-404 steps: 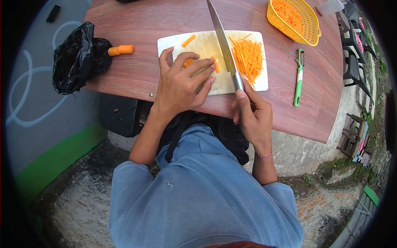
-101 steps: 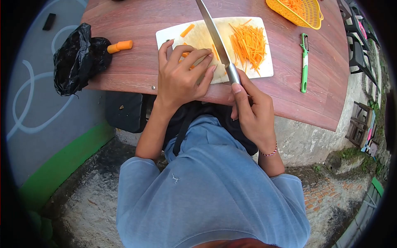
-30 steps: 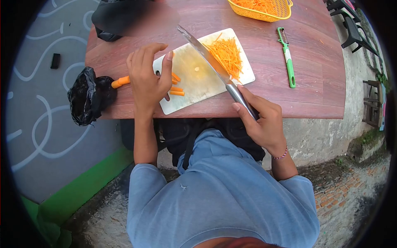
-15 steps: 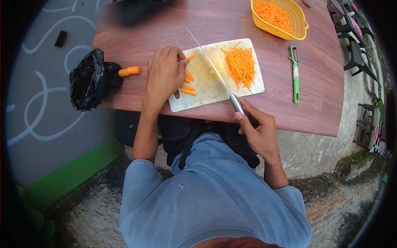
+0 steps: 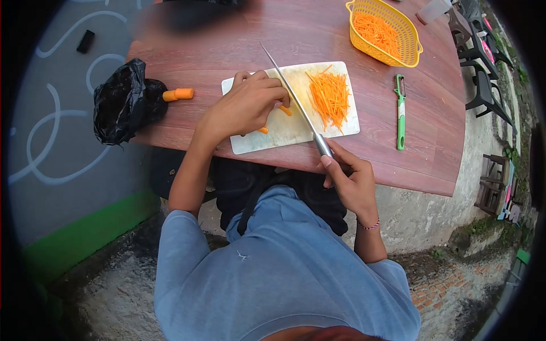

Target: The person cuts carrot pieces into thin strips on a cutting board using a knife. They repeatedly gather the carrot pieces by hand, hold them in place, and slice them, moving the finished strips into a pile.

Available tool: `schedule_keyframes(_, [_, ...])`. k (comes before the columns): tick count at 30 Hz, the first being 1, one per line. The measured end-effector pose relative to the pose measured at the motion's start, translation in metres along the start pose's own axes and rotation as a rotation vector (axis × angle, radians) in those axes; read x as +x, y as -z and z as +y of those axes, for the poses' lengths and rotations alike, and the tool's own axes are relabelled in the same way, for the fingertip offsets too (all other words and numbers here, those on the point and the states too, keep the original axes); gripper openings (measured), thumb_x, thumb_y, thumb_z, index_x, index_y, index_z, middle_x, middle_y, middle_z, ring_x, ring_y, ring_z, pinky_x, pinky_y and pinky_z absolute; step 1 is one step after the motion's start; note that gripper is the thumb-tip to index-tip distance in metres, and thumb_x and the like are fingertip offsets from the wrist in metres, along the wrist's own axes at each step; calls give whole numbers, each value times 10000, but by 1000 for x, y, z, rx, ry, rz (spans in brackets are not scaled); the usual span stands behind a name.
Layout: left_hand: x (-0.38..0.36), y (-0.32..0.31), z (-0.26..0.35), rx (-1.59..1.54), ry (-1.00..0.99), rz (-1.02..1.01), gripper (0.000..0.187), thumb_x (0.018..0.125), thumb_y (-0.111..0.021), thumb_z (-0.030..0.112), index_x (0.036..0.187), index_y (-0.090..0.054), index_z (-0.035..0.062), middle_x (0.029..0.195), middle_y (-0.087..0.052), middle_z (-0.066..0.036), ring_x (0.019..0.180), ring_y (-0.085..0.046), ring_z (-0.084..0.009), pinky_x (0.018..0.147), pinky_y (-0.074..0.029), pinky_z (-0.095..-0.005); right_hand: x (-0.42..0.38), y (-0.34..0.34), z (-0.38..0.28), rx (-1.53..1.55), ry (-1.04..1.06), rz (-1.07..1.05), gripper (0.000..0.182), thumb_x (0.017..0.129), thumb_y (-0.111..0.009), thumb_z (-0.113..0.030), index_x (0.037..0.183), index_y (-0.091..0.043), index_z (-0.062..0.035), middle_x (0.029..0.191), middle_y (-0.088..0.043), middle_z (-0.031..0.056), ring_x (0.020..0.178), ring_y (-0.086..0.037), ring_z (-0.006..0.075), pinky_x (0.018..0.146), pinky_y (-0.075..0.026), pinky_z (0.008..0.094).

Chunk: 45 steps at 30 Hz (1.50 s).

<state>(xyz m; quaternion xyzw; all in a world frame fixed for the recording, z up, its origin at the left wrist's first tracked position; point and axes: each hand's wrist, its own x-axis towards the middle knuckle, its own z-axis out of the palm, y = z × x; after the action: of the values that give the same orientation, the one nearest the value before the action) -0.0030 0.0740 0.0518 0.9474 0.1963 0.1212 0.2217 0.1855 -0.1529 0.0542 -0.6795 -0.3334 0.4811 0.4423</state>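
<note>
My right hand (image 5: 351,173) is closed around the metal handle of a long knife (image 5: 296,96), whose blade slants up and left across the white cutting board (image 5: 278,137). On the board's left half, my left hand (image 5: 247,105) has its fingers curled down on a piece of carrot (image 5: 285,111) just left of the blade. Another carrot piece (image 5: 263,130) pokes out below that hand; others may be hidden under it. A pile of thin carrot strips (image 5: 330,99) lies on the right side of the board.
A yellow basket (image 5: 409,40) of carrot strips stands at the back right. A green-handled peeler (image 5: 401,116) lies right of the board. At the table's left are a black plastic bag (image 5: 119,102) and larger carrot pieces (image 5: 179,94). A clear container (image 5: 432,11) sits at the far right edge.
My left hand has moved right across the board, from the left edge to near the blade, with a carrot piece at its fingertips. The knife stays in my right hand. The view has shifted slightly.
</note>
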Motion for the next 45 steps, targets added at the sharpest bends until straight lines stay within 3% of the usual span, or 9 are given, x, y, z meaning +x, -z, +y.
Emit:
schedule_keyframes(2, [6,-5,-4,13,-48,-10,153,926,-680,40,1057,-747,82,1101,-719,-52,1131,-622,-269,1055,-400,-464,-1,0,1,15,10,2,448,1046,-739,-159,1457,-665,4,887,-745,25,645,-622,60,589,-524,245])
schedule_keyframes(5, [9,-12,-7,0,-110,147,117,915,-719,64,1020,-769,73,1120,-726,-57,1126,-627,-272,1051,-406,-474,-1,1,6,34,25,14,442,1052,-728,-151,1461,-661,3,881,-746,26,642,-616,56,583,-523,246])
schedule_keyframes(7, [2,-11,-1,-65,28,286,129,906,-765,104,1031,-778,70,1104,-730,-54,1105,-636,-269,1056,-410,-484,-2,2,2,40,10,8,444,1056,-721,-151,1468,-656,1,878,-748,31,636,-615,56,582,-522,246])
schedule_keyframes(10, [-18,-22,6,92,72,335,150,894,-812,119,1035,-788,75,1095,-744,-55,1079,-655,-272,1036,-453,-435,-2,3,0,43,-10,-2,444,1068,-702,-152,1483,-644,-5,870,-750,43,622,-613,58,576,-520,246])
schedule_keyframes(16, [-30,-43,12,59,78,429,190,899,-822,186,1056,-802,82,1158,-777,-25,1144,-657,-246,1074,-408,-483,4,0,-9,40,-19,-48,442,1090,-665,-159,1508,-626,-21,854,-745,55,600,-615,66,559,-519,251])
schedule_keyframes(23, [-29,-53,16,99,59,478,226,881,-839,189,1084,-816,93,1138,-789,-12,1136,-666,-238,1066,-415,-473,8,-8,-10,21,-9,-66,451,1094,-660,-165,1520,-613,-23,843,-736,52,596,-618,64,546,-513,249])
schedule_keyframes(39, [-22,-57,22,103,61,538,112,841,-855,171,934,-831,112,1050,-780,18,1039,-682,-216,1028,-439,-449,-1,-22,-15,-26,34,-38,445,1099,-652,-159,1515,-610,-7,837,-729,56,601,-625,67,550,-516,260])
schedule_keyframes(45, [-22,-57,22,104,45,550,119,829,-856,159,934,-829,107,1032,-781,23,1026,-687,-213,1023,-444,-446,-13,-31,-12,-148,54,15,437,1090,-657,-151,1494,-618,12,809,-736,101,583,-659,111,572,-535,294])
